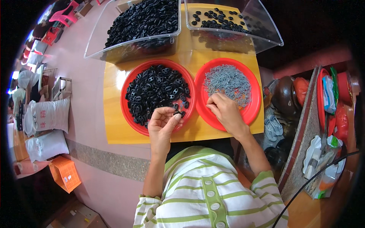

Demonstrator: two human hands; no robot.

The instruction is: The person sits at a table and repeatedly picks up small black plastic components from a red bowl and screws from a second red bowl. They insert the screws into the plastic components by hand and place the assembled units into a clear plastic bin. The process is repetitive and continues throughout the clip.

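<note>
My left hand (163, 124) pinches a small black oval plastic piece (177, 113) over the near edge of the left red plate (124, 114). That plate is heaped with black two-holed oval pieces (152, 91). My right hand (225, 110) is above the near side of the right red plate (256, 108), its thumb and fingertips pressed together. Whatever those fingertips hold, if anything, is too small to make out. In the right plate lies a pile of thin silvery screws (228, 81).
Behind the plates on the yellow table (114, 131) stand two clear plastic bins, the left bin (133, 49) heaped with black pieces, the right bin (262, 40) holding fewer. White sacks (49, 116) stand on the floor to the left. A shelf of goods (304, 125) runs along the right.
</note>
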